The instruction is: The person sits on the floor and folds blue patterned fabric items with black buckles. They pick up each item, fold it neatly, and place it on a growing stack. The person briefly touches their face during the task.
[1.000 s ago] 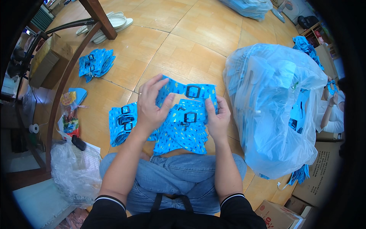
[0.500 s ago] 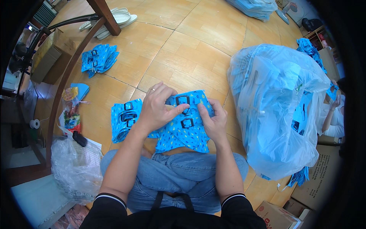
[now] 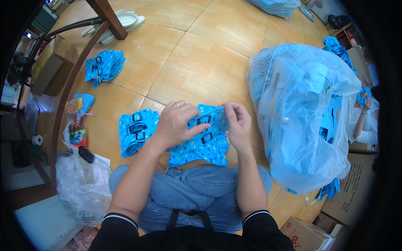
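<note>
A blue patterned fabric piece with black buckles is spread above my crossed legs. Its left side is gripped by my left hand, the thumb lying across the front next to the upper buckle. My right hand pinches the top right corner between thumb and fingers and lifts it slightly. Just left of my left hand, a stack of similar blue pieces lies on the floor, buckles facing up. What the left fingers touch behind the fabric is hidden.
A big clear bag full of blue pieces stands on the right, and another person's hand shows beyond it. Farther left lies a second blue stack. Crumpled clear plastic, cardboard boxes and a wooden frame leg surround me.
My right hand has shifted from the piece's right side to its top corner, which is now raised and folded a little. The left hand keeps its grip, slightly lower.
</note>
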`<state>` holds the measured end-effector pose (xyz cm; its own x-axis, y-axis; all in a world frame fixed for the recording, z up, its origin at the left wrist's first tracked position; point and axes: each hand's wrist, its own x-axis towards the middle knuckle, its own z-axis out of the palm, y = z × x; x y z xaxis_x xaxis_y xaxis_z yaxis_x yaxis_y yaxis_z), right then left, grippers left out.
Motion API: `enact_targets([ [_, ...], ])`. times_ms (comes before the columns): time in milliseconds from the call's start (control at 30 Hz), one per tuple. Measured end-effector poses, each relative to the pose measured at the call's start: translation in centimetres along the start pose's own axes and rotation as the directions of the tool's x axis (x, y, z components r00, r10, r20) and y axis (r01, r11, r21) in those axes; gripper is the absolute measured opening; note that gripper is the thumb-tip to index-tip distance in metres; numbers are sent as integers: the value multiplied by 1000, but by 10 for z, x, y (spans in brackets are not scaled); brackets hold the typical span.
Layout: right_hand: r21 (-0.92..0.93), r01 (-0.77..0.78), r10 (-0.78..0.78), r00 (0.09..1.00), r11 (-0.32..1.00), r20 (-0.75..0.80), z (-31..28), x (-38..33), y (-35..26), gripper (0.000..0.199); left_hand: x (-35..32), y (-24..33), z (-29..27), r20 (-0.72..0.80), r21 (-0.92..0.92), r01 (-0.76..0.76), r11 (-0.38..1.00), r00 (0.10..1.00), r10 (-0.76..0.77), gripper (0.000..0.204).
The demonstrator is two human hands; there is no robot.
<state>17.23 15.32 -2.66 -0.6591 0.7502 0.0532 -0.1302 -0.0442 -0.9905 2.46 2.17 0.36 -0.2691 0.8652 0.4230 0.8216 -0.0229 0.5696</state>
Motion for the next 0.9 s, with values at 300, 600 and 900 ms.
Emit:
enact_targets([
  [300,-373,-212,125,962,903,-244,-21,14,6,26,1,0,-11,-4,-141,132,981,991,-134,30],
  [600,-82,-86,87,996,993,14,-19,10,0,26,2,0,-16,-35,-169,202,965,977,-210,29],
  [900,182,-205,189,977,962,104,-25,9,0,23,1,-4,-16,-64,-176,208,962,973,-222,28],
])
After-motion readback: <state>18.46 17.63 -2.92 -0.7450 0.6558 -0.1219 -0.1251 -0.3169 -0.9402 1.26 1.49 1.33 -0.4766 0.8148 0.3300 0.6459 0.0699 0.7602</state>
